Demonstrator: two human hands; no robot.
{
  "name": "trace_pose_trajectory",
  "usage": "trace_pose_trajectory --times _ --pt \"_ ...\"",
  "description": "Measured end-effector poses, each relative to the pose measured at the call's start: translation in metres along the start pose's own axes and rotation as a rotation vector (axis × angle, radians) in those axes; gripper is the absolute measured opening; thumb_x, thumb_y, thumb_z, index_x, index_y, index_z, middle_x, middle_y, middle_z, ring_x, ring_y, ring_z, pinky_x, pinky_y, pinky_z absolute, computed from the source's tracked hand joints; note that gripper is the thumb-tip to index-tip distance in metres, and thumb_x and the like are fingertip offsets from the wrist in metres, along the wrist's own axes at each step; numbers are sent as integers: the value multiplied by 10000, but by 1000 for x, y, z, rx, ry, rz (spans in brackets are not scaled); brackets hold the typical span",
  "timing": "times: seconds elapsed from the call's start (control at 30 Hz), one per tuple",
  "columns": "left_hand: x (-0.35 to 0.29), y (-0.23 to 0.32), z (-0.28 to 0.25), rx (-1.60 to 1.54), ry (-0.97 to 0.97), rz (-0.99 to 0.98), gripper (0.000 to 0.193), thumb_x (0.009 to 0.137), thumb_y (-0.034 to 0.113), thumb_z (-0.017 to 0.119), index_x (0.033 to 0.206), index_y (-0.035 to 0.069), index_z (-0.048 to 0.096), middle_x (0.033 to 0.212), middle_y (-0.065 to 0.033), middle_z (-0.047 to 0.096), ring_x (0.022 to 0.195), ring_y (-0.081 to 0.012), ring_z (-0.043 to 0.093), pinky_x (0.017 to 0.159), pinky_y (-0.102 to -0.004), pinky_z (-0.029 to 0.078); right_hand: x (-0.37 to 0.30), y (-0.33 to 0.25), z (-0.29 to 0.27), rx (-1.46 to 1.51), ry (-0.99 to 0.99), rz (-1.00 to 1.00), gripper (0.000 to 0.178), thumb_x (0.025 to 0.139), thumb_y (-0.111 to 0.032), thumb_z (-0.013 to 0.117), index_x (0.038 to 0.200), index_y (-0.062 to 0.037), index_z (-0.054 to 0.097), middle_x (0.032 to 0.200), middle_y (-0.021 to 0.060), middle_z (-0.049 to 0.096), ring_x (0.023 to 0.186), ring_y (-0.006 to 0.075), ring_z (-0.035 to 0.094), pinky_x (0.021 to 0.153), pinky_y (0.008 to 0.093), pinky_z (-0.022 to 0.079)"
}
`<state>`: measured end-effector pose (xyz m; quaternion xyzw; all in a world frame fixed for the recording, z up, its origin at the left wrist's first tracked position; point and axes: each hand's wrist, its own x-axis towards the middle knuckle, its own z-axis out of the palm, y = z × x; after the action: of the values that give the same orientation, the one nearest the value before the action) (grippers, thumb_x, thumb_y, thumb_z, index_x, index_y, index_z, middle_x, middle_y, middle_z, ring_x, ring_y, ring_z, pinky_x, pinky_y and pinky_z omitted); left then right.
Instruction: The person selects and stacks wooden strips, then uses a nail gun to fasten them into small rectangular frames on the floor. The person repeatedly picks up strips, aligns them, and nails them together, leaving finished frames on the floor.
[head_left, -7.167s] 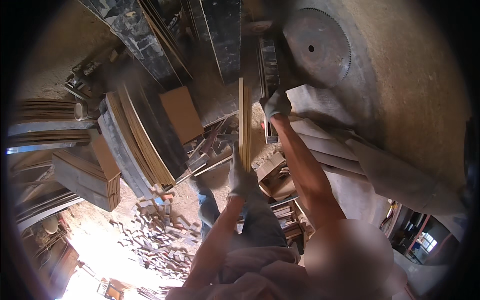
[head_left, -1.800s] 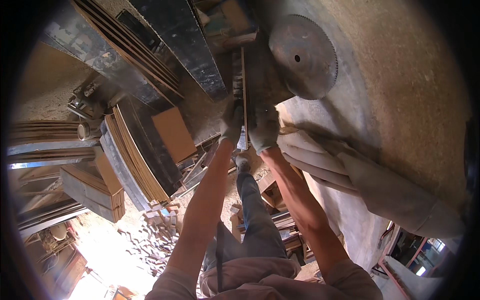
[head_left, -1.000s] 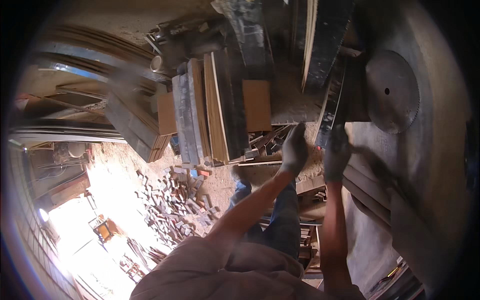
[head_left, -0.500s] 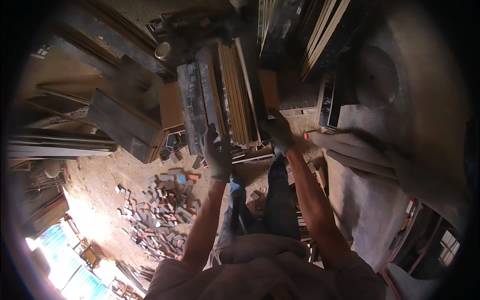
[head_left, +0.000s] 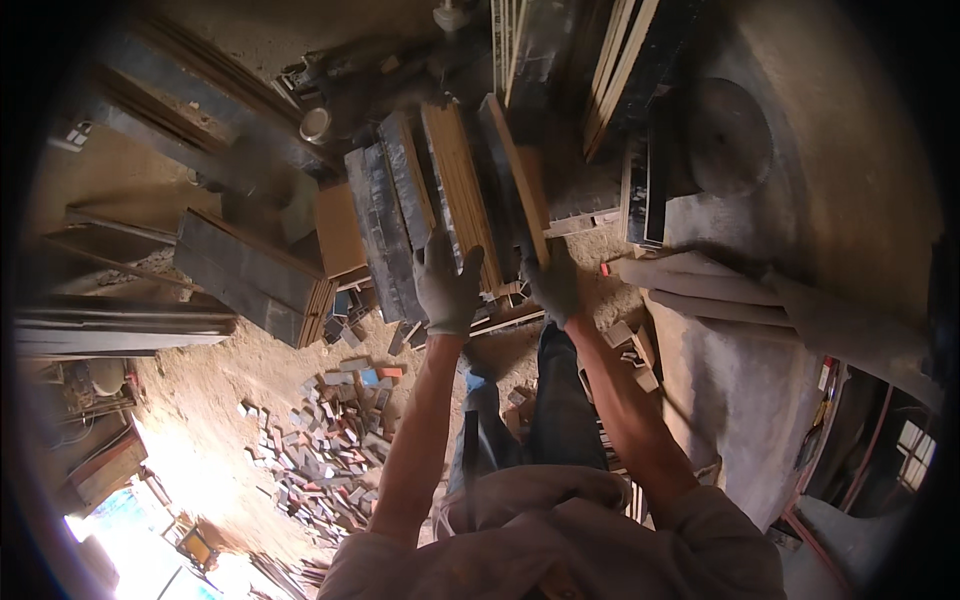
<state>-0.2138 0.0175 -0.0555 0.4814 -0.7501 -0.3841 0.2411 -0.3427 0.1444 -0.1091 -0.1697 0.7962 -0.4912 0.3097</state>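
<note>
Head view: board (head_left: 517,178), likely stiff, heavyish, best held by its edges, is gripped at near end by right hand (head_left: 553,287), left hand (head_left: 447,290) spread empty.

The left of two fisheye cameras, worn side by side on the person's head, is looking steeply down and forward. The view is sitting upright, with its left matching the person's left. The shirt (head_left: 560,530) is filling the lower middle, close to the lens; the left forearm (head_left: 415,430) and right forearm (head_left: 630,400) are rising from there. The left hand (head_left: 447,290) and right hand (head_left: 553,285) are showing near the centre, the boards (head_left: 460,180) just above them. Straight edges are bending toward the rim, and the corners are falling into black.
</note>
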Motion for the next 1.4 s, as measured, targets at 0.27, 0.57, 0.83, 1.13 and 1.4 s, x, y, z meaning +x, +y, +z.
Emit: trace_pose_trajectory --times 0.27,0.57,0.83,1.13,1.4 --pt "1 46 37 -895 -357 -501 291 964 196 730 1158 -16 683 913 -62 708 735 -133 673 645 -281 560 -124 -67 -39 -255 -10 -399 629 893 -240 755 1425 -23 498 1269 234 568 1167 418 579 1006 488 476" --pt "-60 118 156 -949 -945 -562 210 931 198 741 1050 47 657 854 -52 682 725 -146 651 649 -303 547 -203 11 -127 -183 173 7 671 820 -151 846 1377 -36 489 1247 179 622 843 212 687 740 360 578" --pt "-17 99 307 -677 -720 -337 294 984 287 638 1170 60 625 995 -108 691 870 -239 666 715 -383 536 -90 51 -149 -530 506 -142 625 816 -156 800 1389 -118 552 1038 177 601 900 359 651 754 467 569" --pt "3 81 365 -67 -531 112 512 936 318 653 1380 90 535 1226 -283 628 1135 -440 611 957 -531 485 14 97 -148 -694 549 -55 475 868 -236 728 1319 -165 595 1097 164 595 937 379 637 726 495 577" --pt "49 89 411 -338 -554 17 531 970 270 662 1413 5 540 1218 -177 666 1052 -201 634 838 -340 549 47 106 -164 -528 714 43 784 947 -398 685 1532 -16 330 1526 379 340 1329 479 505 1043 530 498"
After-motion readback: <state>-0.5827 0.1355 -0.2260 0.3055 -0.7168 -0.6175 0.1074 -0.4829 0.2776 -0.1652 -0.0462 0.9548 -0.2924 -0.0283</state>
